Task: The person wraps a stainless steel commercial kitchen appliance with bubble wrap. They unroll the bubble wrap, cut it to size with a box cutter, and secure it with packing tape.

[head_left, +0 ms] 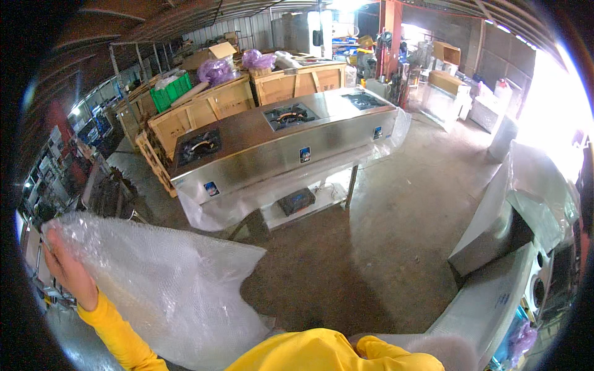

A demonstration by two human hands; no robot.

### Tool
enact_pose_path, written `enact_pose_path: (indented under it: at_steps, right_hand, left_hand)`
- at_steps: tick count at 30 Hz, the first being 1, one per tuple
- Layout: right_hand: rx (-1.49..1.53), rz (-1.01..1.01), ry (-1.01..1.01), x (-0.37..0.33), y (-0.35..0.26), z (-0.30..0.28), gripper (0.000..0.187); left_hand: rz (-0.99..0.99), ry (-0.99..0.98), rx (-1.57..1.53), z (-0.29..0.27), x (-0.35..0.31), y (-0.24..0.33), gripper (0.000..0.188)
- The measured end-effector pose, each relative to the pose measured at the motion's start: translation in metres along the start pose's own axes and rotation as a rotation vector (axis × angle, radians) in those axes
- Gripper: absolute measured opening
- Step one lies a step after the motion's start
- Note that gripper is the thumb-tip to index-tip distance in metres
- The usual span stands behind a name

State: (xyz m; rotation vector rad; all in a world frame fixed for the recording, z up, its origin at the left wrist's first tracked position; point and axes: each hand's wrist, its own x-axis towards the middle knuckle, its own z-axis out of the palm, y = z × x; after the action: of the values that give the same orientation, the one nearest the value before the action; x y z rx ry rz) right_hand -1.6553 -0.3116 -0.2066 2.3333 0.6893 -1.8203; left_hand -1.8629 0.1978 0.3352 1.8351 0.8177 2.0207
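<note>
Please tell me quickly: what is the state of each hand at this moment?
Left hand: holding the clear bubble wrap near its upper left corner.
Right hand: cannot be told; it does not show clearly.

Wooden crates (300, 85), purple bundles (216, 72), perhaps plastic.

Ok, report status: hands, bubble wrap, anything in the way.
Left hand holds up bubble wrap near its upper-left corner; right hand out of view. Wrap spread wide. Steel stove stands beyond, nothing visibly blocking.

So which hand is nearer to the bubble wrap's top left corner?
Left. The left hand holds the bubble wrap at that corner; the right hand isn't in view, so I can't place it exactly.
</note>
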Motion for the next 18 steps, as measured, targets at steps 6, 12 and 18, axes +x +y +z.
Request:
enact_pose_path:
  at_steps: [6, 12, 18]
  right_hand:
    - [0.575, -0.008, 0.093, 0.045, 0.035, 0.007, 0.040]
    - [0.853, -0.283, 0.365, 0.070, 0.039, -0.042, 0.035]
    - [1.290, 0.073, 0.374, 0.054, 0.020, -0.129, 0.044]
  left_hand:
    - [-0.246, -0.176, -0.432, 0.096, -0.026, -0.025, 0.057]
    - [-0.275, -0.368, -0.487, 0.243, -0.057, -0.080, 0.055]
    - [-0.235, -0.528, -0.744, 0.408, -0.076, -0.091, 0.054]
